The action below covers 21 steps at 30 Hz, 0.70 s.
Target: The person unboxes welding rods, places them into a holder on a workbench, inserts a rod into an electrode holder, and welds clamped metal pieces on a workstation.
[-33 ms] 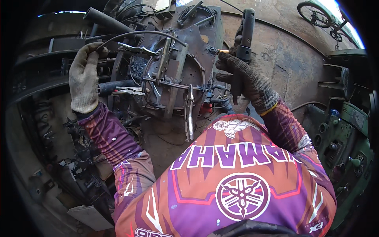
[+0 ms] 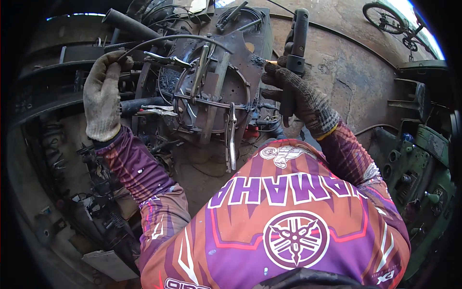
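My left hand (image 2: 102, 96), in a grey work glove, pinches one end of a long, thin curved metal rod (image 2: 178, 36). The rod arches over the workpiece, and its far end lies above a steel plate (image 2: 236, 54). My right hand (image 2: 308, 96), also gloved, grips a black cylindrical tool (image 2: 299, 38) with a downward handle; its exact kind I cannot make out. A small orange-yellow tip (image 2: 272, 62) shows beside those fingers, pointing toward the plate. Locking pliers (image 2: 232, 132) clamp a cross rod at the front of the round workpiece (image 2: 221, 96). Another pair of locking pliers (image 2: 168, 60) sits behind.
More locking pliers (image 2: 156, 111) lie left of the workpiece. A thick pipe (image 2: 127, 25) slants at the back left, near coiled cable (image 2: 240, 19). Green machinery (image 2: 423, 178) stands at the right, and a bicycle (image 2: 385, 18) at the far right.
The curved rod's far end has shifted slightly to the right above the plate. My right hand and the black tool have barely moved.
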Each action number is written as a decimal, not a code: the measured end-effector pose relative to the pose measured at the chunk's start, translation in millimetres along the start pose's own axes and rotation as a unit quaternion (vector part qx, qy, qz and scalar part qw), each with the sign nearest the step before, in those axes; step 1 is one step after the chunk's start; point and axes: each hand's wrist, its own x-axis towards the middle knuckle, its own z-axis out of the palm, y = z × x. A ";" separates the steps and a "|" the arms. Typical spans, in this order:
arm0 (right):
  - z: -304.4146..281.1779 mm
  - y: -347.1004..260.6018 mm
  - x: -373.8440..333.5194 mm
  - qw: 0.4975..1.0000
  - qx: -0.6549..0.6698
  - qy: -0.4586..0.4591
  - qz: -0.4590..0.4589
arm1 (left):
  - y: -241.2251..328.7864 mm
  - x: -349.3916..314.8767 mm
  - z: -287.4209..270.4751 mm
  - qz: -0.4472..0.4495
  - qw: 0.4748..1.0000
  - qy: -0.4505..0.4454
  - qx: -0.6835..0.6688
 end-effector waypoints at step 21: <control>-34.3 7.5 -32.3 1.000 0.019 0.013 0.020 | -13.9 9.5 125.9 0.086 0.971 -0.215 0.063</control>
